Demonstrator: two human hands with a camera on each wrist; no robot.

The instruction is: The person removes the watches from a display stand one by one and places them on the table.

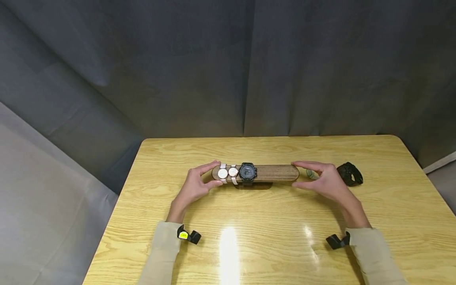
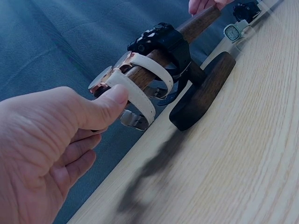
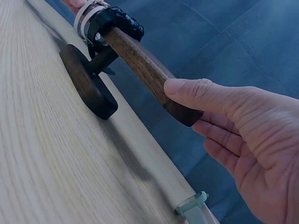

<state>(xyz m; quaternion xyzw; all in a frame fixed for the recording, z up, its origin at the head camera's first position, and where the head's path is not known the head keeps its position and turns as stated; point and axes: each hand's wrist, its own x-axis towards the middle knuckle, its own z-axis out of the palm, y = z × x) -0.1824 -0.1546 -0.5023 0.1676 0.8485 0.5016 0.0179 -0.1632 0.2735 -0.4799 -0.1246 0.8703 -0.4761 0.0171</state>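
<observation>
Here: wooden watch stand point(image 1: 276, 173). Rests by its base on the wood-grain table point(image 1: 270, 229); runs left to right along its long axis in the head view. Held at both ends: left tip pinched between thumb and fingers of the left hand point(image 1: 195, 183), right tip likewise in the right hand point(image 1: 325, 180). Between grips, from left: two white-strapped watches point(image 1: 223, 173), one black sports watch point(image 1: 247, 172). In left wrist view only: buckles point(image 2: 133, 120) beneath the bar, square dial on a pale green watch point(image 2: 232, 32).
</observation>
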